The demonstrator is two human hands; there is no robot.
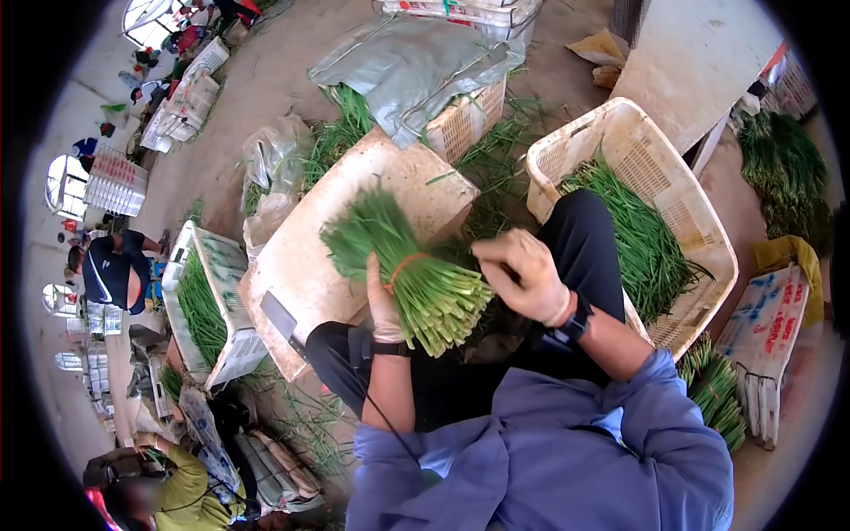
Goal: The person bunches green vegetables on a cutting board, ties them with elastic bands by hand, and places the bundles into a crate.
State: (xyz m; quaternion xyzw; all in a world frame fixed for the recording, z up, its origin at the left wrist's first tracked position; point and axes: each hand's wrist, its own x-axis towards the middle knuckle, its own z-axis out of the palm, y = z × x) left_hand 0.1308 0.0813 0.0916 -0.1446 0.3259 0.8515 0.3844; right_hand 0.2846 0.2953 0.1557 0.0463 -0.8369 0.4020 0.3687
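My left hand, in a pale glove, is closed round a thick bundle of chives. An orange rubber band circles the bundle. Its pale cut ends point down and right, and the green leaf end is blurred over the board. Just right of the stems is my right hand, also gloved, slightly smeared, with bent fingers, thumb and forefinger apart, and nothing visible in it. A flat grey rectangular piece lies at the board's near left edge.
Loose chives fill part of a white crate on my right; another crate stands left. A grey sheet covers a basket ahead. Banded bundles lie at lower right. Other people are on the left.
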